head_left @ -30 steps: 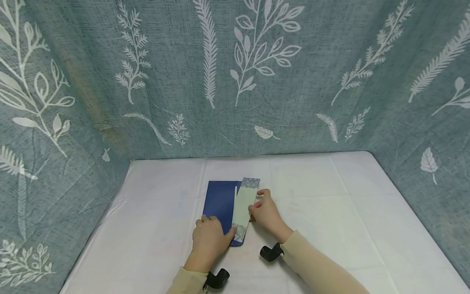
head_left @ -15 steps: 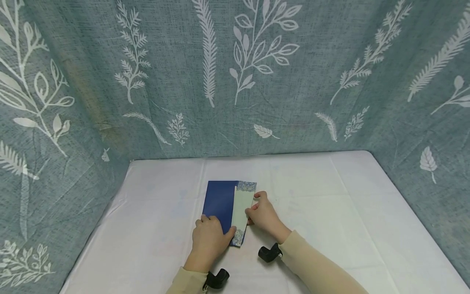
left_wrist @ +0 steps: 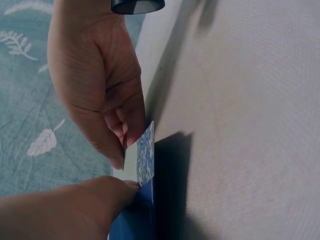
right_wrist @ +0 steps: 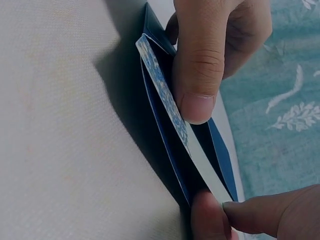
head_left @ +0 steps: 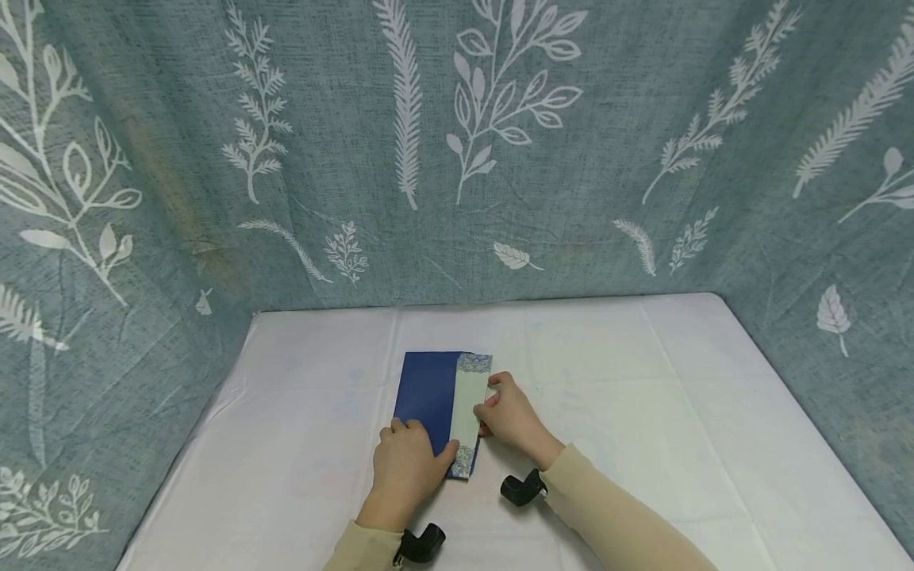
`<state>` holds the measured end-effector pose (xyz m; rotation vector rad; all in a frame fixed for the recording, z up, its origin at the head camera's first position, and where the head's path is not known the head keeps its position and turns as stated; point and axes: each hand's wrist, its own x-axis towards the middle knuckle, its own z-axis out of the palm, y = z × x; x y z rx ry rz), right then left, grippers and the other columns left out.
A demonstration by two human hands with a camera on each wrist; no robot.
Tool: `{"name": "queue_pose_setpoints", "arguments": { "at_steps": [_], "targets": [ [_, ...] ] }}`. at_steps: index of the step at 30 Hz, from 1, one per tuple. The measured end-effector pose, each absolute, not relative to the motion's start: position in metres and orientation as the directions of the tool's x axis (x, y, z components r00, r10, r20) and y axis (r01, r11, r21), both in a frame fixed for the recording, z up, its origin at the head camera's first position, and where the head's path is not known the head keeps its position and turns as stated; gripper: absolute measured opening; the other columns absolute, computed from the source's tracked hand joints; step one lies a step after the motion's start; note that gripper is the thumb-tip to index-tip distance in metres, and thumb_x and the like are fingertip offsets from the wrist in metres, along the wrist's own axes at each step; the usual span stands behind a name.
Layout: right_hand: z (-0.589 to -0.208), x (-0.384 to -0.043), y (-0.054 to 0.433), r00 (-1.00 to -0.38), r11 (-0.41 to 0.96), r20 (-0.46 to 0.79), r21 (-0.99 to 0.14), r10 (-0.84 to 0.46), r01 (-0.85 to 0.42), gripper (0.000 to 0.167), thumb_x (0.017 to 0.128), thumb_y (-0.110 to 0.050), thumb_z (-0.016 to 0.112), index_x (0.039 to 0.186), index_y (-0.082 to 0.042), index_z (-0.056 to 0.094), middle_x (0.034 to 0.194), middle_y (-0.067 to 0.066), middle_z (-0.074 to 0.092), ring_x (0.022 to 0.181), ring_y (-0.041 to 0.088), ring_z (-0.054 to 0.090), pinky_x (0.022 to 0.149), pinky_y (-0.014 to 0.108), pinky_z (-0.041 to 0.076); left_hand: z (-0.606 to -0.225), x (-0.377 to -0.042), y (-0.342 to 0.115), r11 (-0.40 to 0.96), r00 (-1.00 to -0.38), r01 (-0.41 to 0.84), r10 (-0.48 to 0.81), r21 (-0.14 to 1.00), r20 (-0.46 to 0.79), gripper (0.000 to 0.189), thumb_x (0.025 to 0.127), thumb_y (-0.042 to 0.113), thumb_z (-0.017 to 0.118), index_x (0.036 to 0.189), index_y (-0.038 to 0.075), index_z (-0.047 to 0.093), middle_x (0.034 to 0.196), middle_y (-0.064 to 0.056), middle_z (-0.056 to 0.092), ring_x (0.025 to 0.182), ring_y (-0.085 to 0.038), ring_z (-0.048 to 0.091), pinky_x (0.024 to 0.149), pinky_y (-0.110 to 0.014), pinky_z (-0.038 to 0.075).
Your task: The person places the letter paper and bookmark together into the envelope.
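A dark blue card folder [head_left: 424, 388] lies near the middle of the table. Over its right side is a pale green card strip [head_left: 468, 400] with blue-patterned ends. My left hand [head_left: 408, 472] grips the folder's near part, its thumb by the strip's lower left edge. My right hand [head_left: 520, 419] pinches the strip's right edge between thumb and fingers. In the right wrist view the strip's patterned end [right_wrist: 162, 90] stands between blue layers, apart from the lower layer [right_wrist: 162, 137]. How far the strip reaches under the upper blue layer is hidden.
A white cloth [head_left: 628, 412] covers the table. Green-blue curtains [head_left: 321, 159] with white leaf prints hang behind it and at both sides. Black wrist cameras [head_left: 423, 544] are worn at both sleeves.
The strip has shifted left and straightened over the folder, covering the thin white line seen there earlier. My right hand moved slightly left with it. My left hand stayed in place.
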<state>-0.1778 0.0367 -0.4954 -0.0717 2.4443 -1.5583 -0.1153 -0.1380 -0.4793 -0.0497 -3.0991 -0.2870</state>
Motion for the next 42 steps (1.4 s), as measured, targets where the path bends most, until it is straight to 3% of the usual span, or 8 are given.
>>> {"name": "queue_pose_setpoints", "arguments": {
  "at_steps": [17,27,37,42],
  "targets": [
    [-0.490,-0.184,0.031,-0.963,0.447,-0.148,-0.894,-0.224,0.034,0.060,0.086,-0.003,0.064,0.140,0.007,0.037,0.077,0.005,0.060,0.053,0.016,0.063,0.058,0.030,0.053,-0.478,-0.113,-0.137,0.978,-0.997,0.037,0.023,0.207,0.070,0.082,0.080,0.059,0.066,0.105,-0.018,0.059,0.101,-0.035,0.057,0.087,-0.044,0.058,0.065,-0.051,0.051],
    [-0.492,-0.190,0.025,-0.953,0.410,-0.153,-0.912,-0.260,0.034,0.059,0.087,-0.002,0.066,0.138,0.009,0.041,0.072,0.004,0.063,0.053,0.018,0.064,0.058,0.029,0.053,-0.478,-0.113,-0.138,0.977,-0.999,0.038,0.030,0.210,0.039,0.082,0.081,0.059,0.065,0.109,-0.018,0.059,0.104,-0.035,0.057,0.090,-0.045,0.058,0.069,-0.051,0.051],
    [-0.495,-0.196,0.014,-0.950,0.420,-0.155,-0.907,-0.272,0.028,0.058,0.088,-0.004,0.068,0.137,0.009,0.042,0.071,0.004,0.064,0.053,0.016,0.064,0.052,0.026,0.049,-0.481,-0.113,-0.140,0.976,-0.996,0.053,0.036,0.213,0.081,0.082,0.081,0.060,0.064,0.108,-0.018,0.060,0.102,-0.034,0.057,0.088,-0.044,0.058,0.067,-0.050,0.052],
    [-0.493,-0.198,0.013,-0.944,0.420,-0.167,-0.907,-0.285,0.034,0.057,0.087,-0.002,0.067,0.137,0.010,0.042,0.070,0.004,0.064,0.053,0.016,0.064,0.054,0.027,0.050,-0.481,-0.112,-0.141,0.976,-0.995,0.056,0.037,0.211,0.092,0.081,0.081,0.059,0.066,0.107,-0.018,0.060,0.101,-0.034,0.057,0.087,-0.043,0.058,0.066,-0.049,0.052]
  ]
}}
